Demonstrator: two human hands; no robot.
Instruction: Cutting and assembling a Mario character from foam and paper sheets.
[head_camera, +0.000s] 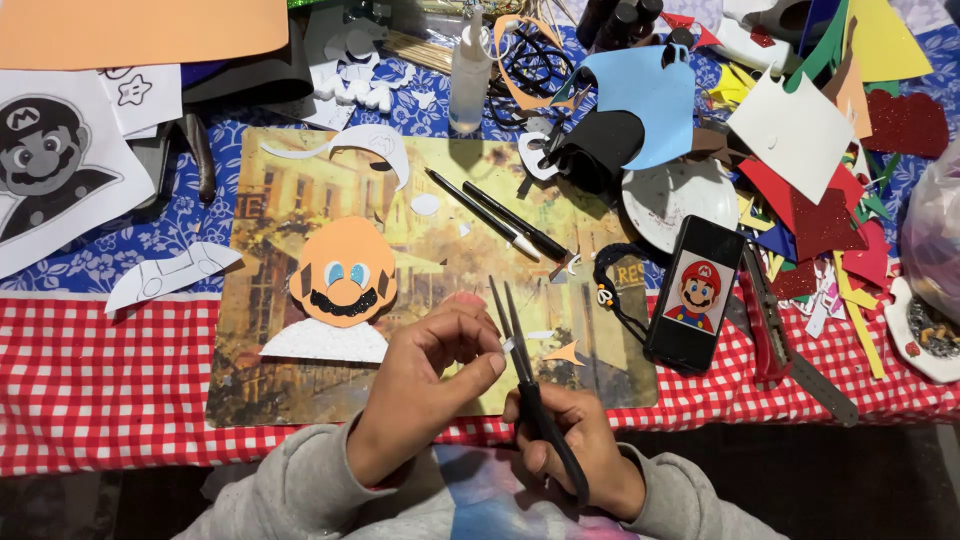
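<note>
One pair of black scissors (528, 385) sits at lower centre of the frame, long axis near vertical, thin blades nearly closed and pointing up. The right hand (572, 440) has its grip wrapped around the handles. The left hand (432, 375) pinches one small white scrap (508, 344) against the blades. Two black pens (500, 215) lie above on the counter (90, 370).

Two pens (500, 215), one phone (694, 293)
</note>
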